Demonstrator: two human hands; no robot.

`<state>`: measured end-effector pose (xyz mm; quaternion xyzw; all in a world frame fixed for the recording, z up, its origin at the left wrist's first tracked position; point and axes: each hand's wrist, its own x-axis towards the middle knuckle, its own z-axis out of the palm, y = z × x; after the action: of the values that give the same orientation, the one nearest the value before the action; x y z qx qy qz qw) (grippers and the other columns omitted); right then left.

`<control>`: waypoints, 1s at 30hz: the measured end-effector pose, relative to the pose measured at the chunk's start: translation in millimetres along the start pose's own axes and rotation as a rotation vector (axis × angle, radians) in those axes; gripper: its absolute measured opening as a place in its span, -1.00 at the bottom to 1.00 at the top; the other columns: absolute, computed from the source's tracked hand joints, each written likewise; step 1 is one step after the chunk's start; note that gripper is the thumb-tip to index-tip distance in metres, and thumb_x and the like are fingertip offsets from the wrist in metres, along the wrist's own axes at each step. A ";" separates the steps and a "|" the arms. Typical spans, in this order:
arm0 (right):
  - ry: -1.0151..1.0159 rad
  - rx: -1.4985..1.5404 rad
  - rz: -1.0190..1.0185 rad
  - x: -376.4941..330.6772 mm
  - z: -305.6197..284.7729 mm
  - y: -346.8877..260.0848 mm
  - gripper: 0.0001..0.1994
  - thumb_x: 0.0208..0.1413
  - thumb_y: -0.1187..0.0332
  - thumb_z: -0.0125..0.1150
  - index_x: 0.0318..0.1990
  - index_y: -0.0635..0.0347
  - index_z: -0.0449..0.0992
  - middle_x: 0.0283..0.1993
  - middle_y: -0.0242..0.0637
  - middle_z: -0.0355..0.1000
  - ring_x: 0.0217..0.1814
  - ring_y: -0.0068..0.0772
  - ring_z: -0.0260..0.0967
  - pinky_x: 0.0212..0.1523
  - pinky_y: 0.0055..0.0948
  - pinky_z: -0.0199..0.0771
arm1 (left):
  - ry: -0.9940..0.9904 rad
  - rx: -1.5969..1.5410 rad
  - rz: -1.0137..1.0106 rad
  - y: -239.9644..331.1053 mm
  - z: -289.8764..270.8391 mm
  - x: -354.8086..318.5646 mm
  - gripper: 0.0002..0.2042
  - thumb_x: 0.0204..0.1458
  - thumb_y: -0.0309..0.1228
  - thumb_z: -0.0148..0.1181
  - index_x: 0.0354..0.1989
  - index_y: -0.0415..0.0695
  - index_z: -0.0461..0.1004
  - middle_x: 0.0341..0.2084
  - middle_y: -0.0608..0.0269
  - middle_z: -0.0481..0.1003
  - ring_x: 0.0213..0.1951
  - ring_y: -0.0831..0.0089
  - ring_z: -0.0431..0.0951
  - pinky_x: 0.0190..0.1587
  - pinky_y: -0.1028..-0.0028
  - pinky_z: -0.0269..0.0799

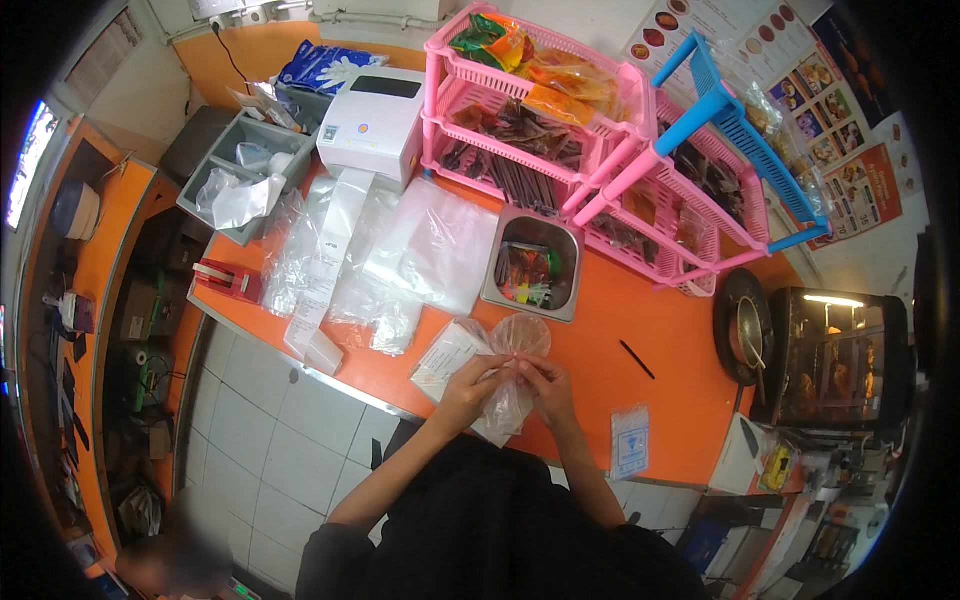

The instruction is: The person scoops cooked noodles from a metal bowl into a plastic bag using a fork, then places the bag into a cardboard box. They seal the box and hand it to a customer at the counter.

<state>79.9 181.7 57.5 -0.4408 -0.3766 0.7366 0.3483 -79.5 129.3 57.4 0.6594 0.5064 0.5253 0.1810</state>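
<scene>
Over the front edge of the orange table, both my hands pinch the gathered middle of a clear plastic bag. My left hand has its fingertips closed on the bag from the left. From the right, my right hand closes on the same spot, almost touching the other. The bag's film puffs out beyond my fingers and hangs down toward me; its contents cannot be made out. Under and left of it lies a white printed paper packet or slip, partly covered by my left hand and the bag.
Beyond the bag stands a metal tray with small packets. Stacked clear bags and a receipt printer trailing a long paper strip are leftward. Pink baskets line the back. A black stick and white-blue packet lie rightward.
</scene>
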 end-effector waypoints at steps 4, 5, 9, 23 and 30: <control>-0.010 -0.003 -0.004 0.8 -5.1 5.0 -0.75 0.12 0.51 0.13 -0.05 0.37 0.48 -0.27 -0.33 0.48 -0.37 -0.64 0.30 -0.29 -0.63 0.32 | -0.012 0.005 0.001 0.8 -1.1 0.4 -0.75 -0.15 -0.61 0.15 -0.23 -0.24 0.54 -0.15 0.11 0.48 -0.16 0.21 0.52 -0.13 0.37 0.45; -0.002 -0.006 -0.005 0.7 -4.5 3.9 -0.76 0.12 0.51 0.13 -0.05 0.37 0.49 -0.28 -0.34 0.48 -0.37 -0.64 0.30 -0.29 -0.63 0.32 | -0.009 0.001 0.002 0.9 -1.0 0.8 -0.75 -0.15 -0.61 0.14 -0.22 -0.24 0.54 -0.15 0.10 0.48 -0.16 0.20 0.52 -0.13 0.36 0.45; 0.032 -0.081 -0.025 -2.1 4.4 -3.0 -0.77 0.11 0.50 0.15 -0.07 0.36 0.50 -0.31 -0.35 0.48 -0.38 -0.64 0.30 -0.30 -0.64 0.32 | -0.002 -0.011 -0.014 -3.1 2.8 -3.1 -0.74 -0.16 -0.61 0.14 -0.22 -0.25 0.54 -0.14 0.10 0.48 -0.14 0.18 0.51 -0.12 0.35 0.44; -0.210 -0.303 -0.069 17.3 -15.4 -8.1 -0.94 0.13 0.47 0.14 -0.26 0.21 0.42 -0.35 -0.48 0.35 -0.33 -0.64 0.29 -0.25 -0.64 0.32 | -0.179 -0.075 -0.023 -9.5 -9.9 13.9 -0.70 -0.22 -0.67 0.12 -0.24 -0.20 0.54 -0.26 0.15 0.53 -0.20 0.20 0.49 -0.15 0.34 0.44; -0.253 -0.129 -0.086 21.8 -14.7 -3.2 -0.96 0.21 0.44 0.00 -0.25 0.18 0.35 -0.33 -0.51 0.25 -0.31 -0.67 0.21 -0.23 -0.64 0.27 | -0.241 -0.057 -0.050 -8.5 -12.7 18.3 -0.71 -0.28 -0.69 0.13 -0.29 -0.22 0.53 -0.30 0.12 0.53 -0.20 0.19 0.51 -0.18 0.34 0.44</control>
<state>85.8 205.2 47.1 -0.3493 -0.4828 0.7449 0.3001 -95.8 144.9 65.0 0.6996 0.4820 0.4519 0.2721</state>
